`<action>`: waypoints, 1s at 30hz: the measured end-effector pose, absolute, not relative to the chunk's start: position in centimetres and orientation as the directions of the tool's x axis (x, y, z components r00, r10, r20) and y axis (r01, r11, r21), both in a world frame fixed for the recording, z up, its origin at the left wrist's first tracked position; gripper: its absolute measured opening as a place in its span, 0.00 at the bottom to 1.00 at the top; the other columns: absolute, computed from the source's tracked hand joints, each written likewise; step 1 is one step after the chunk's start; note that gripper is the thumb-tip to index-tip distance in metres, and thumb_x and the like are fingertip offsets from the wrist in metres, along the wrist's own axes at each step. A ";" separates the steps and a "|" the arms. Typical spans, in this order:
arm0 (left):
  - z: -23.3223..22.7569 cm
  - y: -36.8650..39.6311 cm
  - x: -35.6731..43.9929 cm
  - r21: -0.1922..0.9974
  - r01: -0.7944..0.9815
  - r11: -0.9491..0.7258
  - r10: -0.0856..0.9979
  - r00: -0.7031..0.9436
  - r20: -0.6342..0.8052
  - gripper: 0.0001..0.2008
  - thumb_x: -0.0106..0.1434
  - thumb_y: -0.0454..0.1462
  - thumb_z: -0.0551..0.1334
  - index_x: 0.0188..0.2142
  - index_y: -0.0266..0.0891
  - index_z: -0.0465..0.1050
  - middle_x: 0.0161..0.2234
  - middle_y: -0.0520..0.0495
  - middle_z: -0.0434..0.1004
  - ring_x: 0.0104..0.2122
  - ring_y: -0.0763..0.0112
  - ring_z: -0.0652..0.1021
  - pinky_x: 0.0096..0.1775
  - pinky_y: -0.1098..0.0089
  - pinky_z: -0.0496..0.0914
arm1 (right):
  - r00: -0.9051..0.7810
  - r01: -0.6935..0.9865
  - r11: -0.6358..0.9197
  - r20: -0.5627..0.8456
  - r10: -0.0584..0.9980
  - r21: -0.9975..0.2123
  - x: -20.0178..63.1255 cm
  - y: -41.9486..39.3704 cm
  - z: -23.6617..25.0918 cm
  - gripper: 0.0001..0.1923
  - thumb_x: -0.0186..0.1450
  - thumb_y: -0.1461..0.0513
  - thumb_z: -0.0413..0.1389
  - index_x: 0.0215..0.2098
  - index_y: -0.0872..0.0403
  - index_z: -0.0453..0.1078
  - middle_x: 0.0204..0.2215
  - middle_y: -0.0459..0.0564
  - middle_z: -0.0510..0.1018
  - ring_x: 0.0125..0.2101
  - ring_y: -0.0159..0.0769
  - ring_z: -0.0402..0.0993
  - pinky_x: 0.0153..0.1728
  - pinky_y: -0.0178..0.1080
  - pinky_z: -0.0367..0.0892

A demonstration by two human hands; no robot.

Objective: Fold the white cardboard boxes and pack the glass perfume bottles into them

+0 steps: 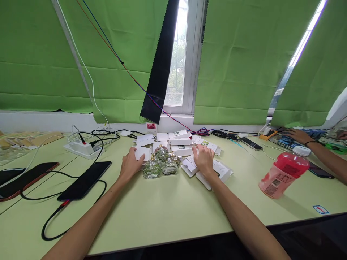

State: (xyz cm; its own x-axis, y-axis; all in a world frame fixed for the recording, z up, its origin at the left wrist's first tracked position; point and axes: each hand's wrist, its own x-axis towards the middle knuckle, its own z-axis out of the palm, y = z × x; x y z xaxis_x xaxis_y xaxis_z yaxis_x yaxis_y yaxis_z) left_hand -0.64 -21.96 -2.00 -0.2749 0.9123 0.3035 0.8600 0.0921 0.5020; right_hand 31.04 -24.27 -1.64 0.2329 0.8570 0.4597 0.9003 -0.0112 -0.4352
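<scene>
While the pale green tabletop stretches wide in front of us, the work sits at its far middle, under the window and the green curtains. To the right stands a pink bottle, tilted as this view shows it, and beyond it another person's arm reaches over their own things. To the left lie dark phones on black cables, with a white power strip behind them.

Between our hands lies a spread of small white boxes, some flattened, some partly folded. In front of them four glass perfume bottles stand close together, upright, with gold caps.

Our left hand is closed on a white card just left of the bottles. Our right hand lies flat, fingers spread, on the open boxes to their right; we cannot tell whether it grips one or only presses on it.

We judge the step to be sorting out packaging for the bottles, with none boxed yet. The next move probably calls for freeing one box from the pile and opening it without knocking the bottles, which stand just beside both hands.
</scene>
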 end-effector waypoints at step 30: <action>-1.5 -21.5 -0.8 0.839 0.511 0.186 0.726 -0.646 0.233 0.25 0.63 0.37 0.64 0.58 0.38 0.64 0.44 0.35 0.78 0.50 0.42 0.79 0.52 0.45 0.75 | 0.089 0.801 0.034 0.175 0.980 -0.598 34.8 -21.1 -3.8 0.28 0.71 0.57 0.55 0.69 0.52 0.66 0.62 0.56 0.76 0.63 0.52 0.71 0.62 0.47 0.65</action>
State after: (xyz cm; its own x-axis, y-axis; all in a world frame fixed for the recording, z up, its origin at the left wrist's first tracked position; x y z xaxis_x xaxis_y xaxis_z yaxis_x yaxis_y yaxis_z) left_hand -0.80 -21.53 -1.46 -0.6465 0.7265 0.2331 0.5112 0.1856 0.8392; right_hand 34.84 -21.13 -3.84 0.0889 0.9805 0.1753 0.8005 0.0344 -0.5983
